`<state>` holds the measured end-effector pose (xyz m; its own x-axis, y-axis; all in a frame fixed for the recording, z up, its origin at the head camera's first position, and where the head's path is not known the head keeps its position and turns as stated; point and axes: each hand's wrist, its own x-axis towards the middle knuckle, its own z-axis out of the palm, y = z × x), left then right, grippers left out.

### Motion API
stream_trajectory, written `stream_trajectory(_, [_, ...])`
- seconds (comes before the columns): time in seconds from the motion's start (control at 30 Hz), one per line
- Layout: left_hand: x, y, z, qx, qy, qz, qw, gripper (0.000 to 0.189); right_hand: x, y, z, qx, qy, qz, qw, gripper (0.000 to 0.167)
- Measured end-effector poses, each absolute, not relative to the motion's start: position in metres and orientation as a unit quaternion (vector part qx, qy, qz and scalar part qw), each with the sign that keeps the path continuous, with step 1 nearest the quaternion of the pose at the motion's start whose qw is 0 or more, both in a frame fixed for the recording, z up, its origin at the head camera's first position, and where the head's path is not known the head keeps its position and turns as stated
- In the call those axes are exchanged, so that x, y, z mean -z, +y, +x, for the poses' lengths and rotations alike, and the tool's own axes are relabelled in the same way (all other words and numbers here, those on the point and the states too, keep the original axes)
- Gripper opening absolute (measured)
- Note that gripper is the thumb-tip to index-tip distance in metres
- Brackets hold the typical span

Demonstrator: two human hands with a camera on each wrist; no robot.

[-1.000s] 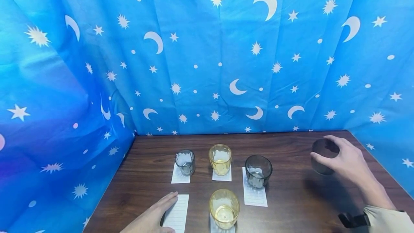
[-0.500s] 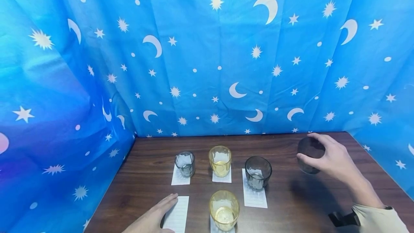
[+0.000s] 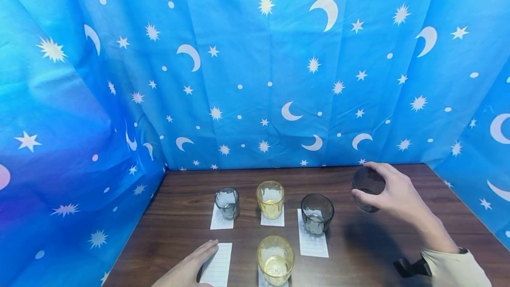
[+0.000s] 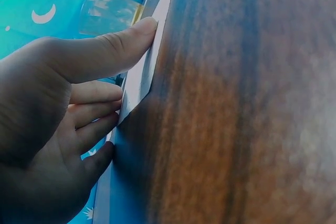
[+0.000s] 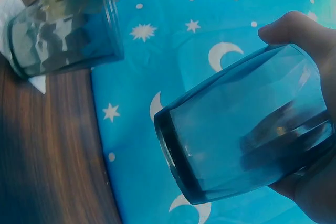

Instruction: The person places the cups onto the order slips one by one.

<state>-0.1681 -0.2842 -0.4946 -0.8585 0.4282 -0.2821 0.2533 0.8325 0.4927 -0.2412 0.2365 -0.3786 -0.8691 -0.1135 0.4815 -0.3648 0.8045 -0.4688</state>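
My right hand (image 3: 394, 196) grips a dark grey glass (image 3: 368, 183) above the right side of the table, thumb and fingers around it near the top. In the right wrist view this tumbler (image 5: 231, 129) is see-through, with its thick end toward the table. Left of it, a second dark grey glass (image 3: 317, 216) stands on a lined paper slip. My left hand (image 3: 185, 265) rests at the front left with loosely extended fingers, beside a lined paper slip (image 3: 221, 260). In the left wrist view its thumb (image 4: 113, 51) lies at the slip's edge, and nothing is held.
A small blue-grey glass (image 3: 227, 203) and a yellow glass (image 3: 271, 200) stand on slips in the back row. Another yellow glass (image 3: 276, 260) stands on a slip in front. Blue star-patterned cloth (image 3: 255, 79) hangs behind and beside the brown table (image 3: 179, 189).
My right hand has moved left with the dark grey glass, toward the standing glasses. The left hand has stayed about where it was.
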Motion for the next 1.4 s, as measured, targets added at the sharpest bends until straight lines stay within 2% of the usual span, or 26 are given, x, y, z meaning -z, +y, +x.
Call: stream_trajectory(1.4, [0.494, -0.286, -0.167, -0.243, 0.934, 0.167, 0.203, 0.101, 0.367, 0.131, -0.251, -0.339, -0.883, 0.247, 0.209, 0.071])
